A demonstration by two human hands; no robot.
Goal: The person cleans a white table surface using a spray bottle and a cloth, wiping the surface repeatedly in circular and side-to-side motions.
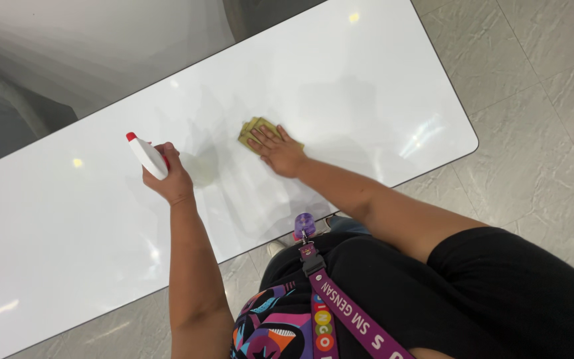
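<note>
The left hand (171, 178) is closed around a white spray bottle (147, 156) with a red tip, and it holds the bottle just above the glossy white table (68, 219). The nozzle points away from the person, toward the far edge. Just to the right of this hand the surface shows a faint dull patch, maybe wet, but I cannot tell for sure. Further right, the right hand (277, 151) lies flat with the fingers stretched out and a little apart, pressing on a folded yellow cloth (255, 127) that peeks out beyond the fingertips. The wiping seems to be in the middle: the cloth is at the center of the table, and the long parts on both sides look not yet reached.
</note>
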